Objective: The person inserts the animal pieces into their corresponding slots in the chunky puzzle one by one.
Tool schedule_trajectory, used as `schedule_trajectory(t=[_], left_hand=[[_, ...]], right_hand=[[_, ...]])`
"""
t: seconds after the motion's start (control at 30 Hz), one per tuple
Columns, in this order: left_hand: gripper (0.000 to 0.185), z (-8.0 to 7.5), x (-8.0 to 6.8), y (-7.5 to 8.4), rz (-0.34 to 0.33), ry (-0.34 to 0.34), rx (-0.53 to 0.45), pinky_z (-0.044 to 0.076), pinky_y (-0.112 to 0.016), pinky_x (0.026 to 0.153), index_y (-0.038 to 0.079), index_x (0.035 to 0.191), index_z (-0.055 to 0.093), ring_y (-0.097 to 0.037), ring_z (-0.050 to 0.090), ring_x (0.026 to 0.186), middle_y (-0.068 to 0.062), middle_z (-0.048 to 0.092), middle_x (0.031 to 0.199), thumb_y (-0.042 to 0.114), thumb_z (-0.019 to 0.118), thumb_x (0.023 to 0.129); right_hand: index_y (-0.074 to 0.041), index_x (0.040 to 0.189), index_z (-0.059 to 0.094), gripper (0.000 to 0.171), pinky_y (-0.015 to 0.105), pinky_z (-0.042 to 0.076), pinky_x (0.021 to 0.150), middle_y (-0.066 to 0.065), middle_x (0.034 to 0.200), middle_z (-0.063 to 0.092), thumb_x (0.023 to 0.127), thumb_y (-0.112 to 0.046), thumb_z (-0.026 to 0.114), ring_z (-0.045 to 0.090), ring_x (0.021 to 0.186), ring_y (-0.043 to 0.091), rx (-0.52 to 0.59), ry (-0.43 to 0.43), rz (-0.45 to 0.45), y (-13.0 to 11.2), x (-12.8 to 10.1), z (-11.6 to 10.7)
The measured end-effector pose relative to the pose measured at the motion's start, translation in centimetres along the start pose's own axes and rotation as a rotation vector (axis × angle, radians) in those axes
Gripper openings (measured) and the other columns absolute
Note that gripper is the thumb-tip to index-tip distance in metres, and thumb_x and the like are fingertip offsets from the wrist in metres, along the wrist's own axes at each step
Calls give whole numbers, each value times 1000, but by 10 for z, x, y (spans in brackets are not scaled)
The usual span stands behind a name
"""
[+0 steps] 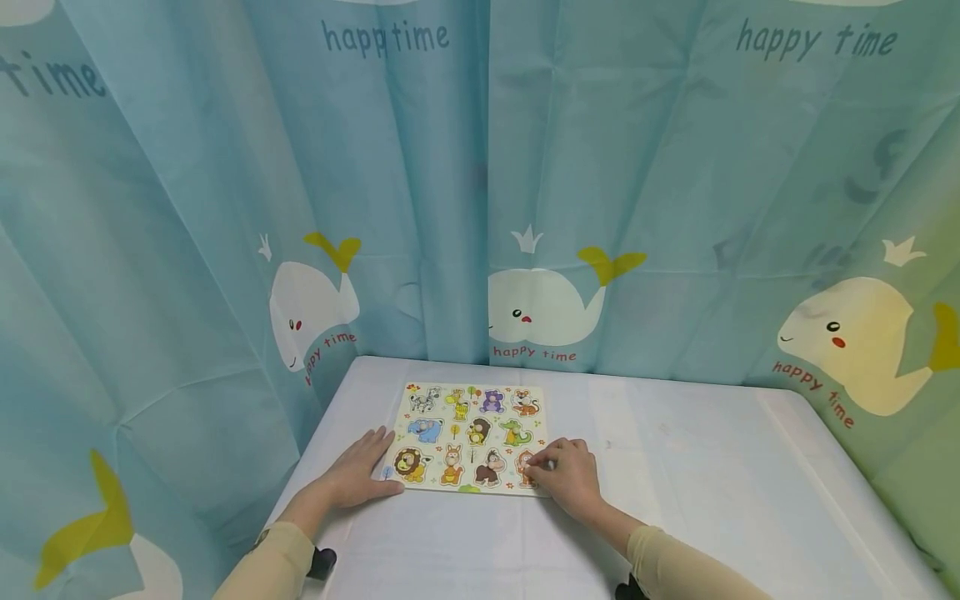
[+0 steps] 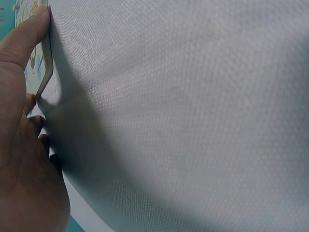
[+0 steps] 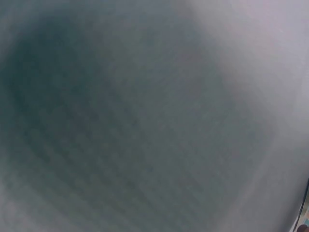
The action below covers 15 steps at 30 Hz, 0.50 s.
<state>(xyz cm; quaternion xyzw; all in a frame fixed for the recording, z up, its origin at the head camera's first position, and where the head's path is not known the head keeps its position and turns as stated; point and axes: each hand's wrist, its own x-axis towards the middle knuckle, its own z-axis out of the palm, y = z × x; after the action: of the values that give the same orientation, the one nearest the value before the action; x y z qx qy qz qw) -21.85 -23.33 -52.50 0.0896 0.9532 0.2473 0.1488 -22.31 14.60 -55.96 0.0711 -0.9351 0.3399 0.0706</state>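
The animal peg puzzle board (image 1: 471, 437) lies flat on the white-covered table (image 1: 712, 467), toward its far left part and just in front of the whale-printed curtain (image 1: 525, 208). The left hand (image 1: 358, 472) rests at the board's 8 o'clock corner with fingers straight and spread, palm down on the cloth; the left wrist view shows its thumb (image 2: 26, 34) laid against the board's edge, so this hand acts as a brace rather than a grip. The right hand (image 1: 568, 477) sits at the board's 4 o'clock corner, fingers curled over the orange animal piece (image 1: 525, 467) in the bottom row — it looks like a pinch on the piece or its peg, though the fingertips hide the contact and the right wrist view is only a blur of cloth. To do this step well, I judge the brace should stay firm and low, pressing toward 3 o'clock only lightly, so the board does not skate on the cloth. The pinch is best made on the peg itself and the piece moved straight up or down — any tilt would likely wedge it in its cut-out or nudge the brown monkey piece (image 1: 489, 468) just beside it at 9 o'clock. The other pieces all appear seated.
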Motion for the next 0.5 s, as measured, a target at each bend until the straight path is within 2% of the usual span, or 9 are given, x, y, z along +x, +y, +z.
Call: schedule_trajectory(t=[0.23, 0.5], left_hand=[[103, 2, 1, -4, -4, 3, 1, 17, -66, 121, 5, 160, 31, -44, 15, 154, -20, 22, 167, 53, 79, 84], [103, 1, 1, -1, -5, -2, -5, 16, -65, 121, 4, 160, 31, -44, 13, 154, -20, 21, 167, 55, 78, 84]], right_hand=[[-27, 77, 79, 9, 52, 40, 90, -11, 87, 60, 79, -27, 88, 51, 103, 26, 7, 0, 2, 0, -1, -1], [-29, 78, 78, 9, 51, 41, 89, -11, 88, 60, 80, -30, 87, 51, 103, 25, -35, -4, -10, 1, 0, 1]])
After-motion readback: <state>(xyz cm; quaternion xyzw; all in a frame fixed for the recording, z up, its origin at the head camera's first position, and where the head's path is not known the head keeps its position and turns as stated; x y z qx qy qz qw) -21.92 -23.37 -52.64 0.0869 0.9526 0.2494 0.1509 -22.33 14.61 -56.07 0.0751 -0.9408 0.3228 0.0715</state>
